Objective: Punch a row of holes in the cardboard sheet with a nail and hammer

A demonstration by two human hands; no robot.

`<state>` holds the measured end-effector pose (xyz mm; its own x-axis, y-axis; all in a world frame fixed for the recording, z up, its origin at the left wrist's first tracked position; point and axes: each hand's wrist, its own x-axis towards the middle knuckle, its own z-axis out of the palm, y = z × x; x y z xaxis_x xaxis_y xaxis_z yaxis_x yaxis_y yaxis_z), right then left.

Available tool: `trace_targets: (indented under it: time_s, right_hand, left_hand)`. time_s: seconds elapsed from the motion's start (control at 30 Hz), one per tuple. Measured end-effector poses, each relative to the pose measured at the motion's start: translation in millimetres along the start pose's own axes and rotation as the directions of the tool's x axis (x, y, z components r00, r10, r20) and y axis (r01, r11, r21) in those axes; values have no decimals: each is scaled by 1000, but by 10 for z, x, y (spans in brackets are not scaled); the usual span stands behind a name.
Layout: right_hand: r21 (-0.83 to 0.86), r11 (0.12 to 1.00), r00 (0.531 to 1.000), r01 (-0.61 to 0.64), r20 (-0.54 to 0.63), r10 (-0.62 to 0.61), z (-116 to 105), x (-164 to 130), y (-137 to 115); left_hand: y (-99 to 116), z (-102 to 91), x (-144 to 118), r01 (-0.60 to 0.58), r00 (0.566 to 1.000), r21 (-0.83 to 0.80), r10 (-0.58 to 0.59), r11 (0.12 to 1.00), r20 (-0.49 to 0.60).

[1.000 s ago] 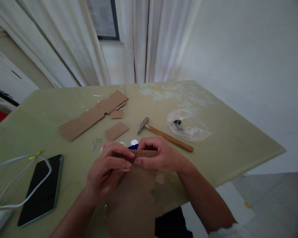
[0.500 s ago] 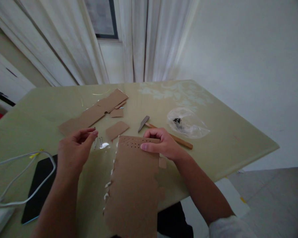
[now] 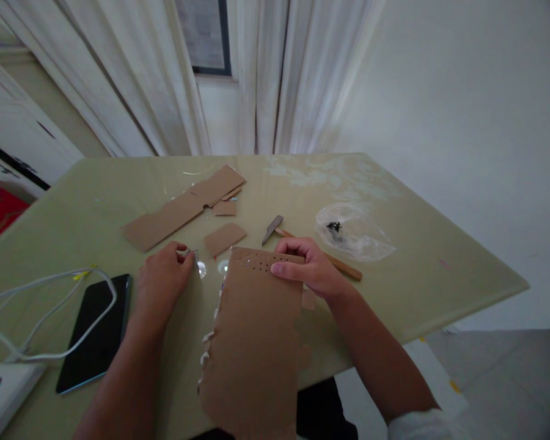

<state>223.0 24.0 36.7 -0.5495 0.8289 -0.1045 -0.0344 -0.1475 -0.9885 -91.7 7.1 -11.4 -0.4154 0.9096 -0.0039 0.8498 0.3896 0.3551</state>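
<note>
My right hand (image 3: 305, 267) grips the far edge of a large brown cardboard sheet (image 3: 255, 342) with a row of small holes near that edge; the sheet hangs over the table's near edge. My left hand (image 3: 162, 281) rests on the table to the sheet's left, with its fingertips pinched at the small metal nails (image 3: 193, 255); whether a nail is lifted I cannot tell. A hammer (image 3: 314, 247) with a wooden handle lies just beyond my right hand.
Cardboard strips (image 3: 186, 208) and a small piece (image 3: 224, 238) lie farther back on the green table (image 3: 417, 269). A clear plastic bag with dark bits (image 3: 352, 233) sits at the right. A black phone (image 3: 95, 330) and a white cable (image 3: 41, 318) lie at the left.
My left hand let go of the cardboard sheet and moved left and down to the nails. My right hand laid the sheet flatter and kept hold of its far edge.
</note>
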Motion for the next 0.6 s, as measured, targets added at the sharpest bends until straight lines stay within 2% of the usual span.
trace_targets:
  time_s: [0.17,0.27,0.3,0.37,0.43,0.47,0.53,0.6]
  right_hand:
    - [86,996,1000,-3,1,3,5,6,17]
    - [130,991,999,-27,25,24,5,8,28]
    - [139,990,999,-32,36,27,6,10,32]
    - [152,988,998,-35,58,27,7,15,45]
    - [156,987,998,-27,67,17,8,19,55]
    - [156,987,998,-23,65,13,9,20,57]
    - [154,988,998,-17,56,9,12,19,54]
    - [152,988,999,-14,47,7,14,14,45]
  left_hand:
    - [10,-10,0,-18,1000,7,18,1000,10]
    - [78,-35,-58,-162,982,-88,152,983,-114]
    - [127,-50,-101,-252,956,-148,222,956,-191]
    - [253,-83,-229,-457,867,-290,349,841,-356]
    - [386,-104,-390,-631,767,-398,463,666,-444]
    - [444,-104,-470,-705,709,-427,540,567,-453]
    - [526,-79,-606,-779,619,-470,628,416,-472]
    - [559,-24,-688,-814,561,-489,647,314,-517]
